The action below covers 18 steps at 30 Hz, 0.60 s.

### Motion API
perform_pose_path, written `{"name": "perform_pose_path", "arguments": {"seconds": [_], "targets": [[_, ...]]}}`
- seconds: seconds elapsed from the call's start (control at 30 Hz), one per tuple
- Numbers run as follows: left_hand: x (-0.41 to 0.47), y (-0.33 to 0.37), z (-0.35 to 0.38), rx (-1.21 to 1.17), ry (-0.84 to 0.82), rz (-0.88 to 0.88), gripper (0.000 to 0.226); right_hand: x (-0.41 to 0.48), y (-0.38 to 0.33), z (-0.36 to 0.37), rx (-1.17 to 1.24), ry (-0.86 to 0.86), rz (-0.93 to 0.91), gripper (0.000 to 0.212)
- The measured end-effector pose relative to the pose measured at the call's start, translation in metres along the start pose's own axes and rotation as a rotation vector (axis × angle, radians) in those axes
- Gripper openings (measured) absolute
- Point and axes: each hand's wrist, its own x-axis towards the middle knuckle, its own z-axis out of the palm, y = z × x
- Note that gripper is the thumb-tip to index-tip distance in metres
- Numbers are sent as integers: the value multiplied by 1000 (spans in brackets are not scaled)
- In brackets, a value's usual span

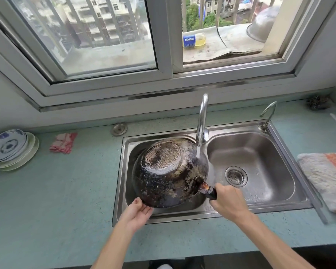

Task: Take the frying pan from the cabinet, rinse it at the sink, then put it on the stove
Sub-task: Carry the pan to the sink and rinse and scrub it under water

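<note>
The blackened frying pan (169,173) is turned upside down over the left basin of the steel double sink (260,131), its dimpled round base facing up. Water runs from the tall faucet (202,121) onto the pan's right flank near the handle. My right hand (228,199) is closed around the dark handle at the pan's right. My left hand (138,211) cups the near left rim from below, thumb on the outer wall. The stove and the cabinet are out of view.
A stack of blue-patterned plates (10,148) and a red checked cloth (63,142) lie on the green counter (52,191) to the left. A striped towel (326,177) lies right of the sink. A small second tap (268,113) stands behind the right basin. Window above.
</note>
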Motion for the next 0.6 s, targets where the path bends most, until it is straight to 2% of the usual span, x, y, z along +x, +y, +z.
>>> {"name": "perform_pose_path", "arguments": {"seconds": [0.23, 0.6], "targets": [[14, -14, 7, 39, -14, -33, 24, -24, 9, 0, -11, 15, 65, 22], [16, -27, 24, 167, -131, -112, 26, -80, 11, 31, 7, 62, 304, 24]]}}
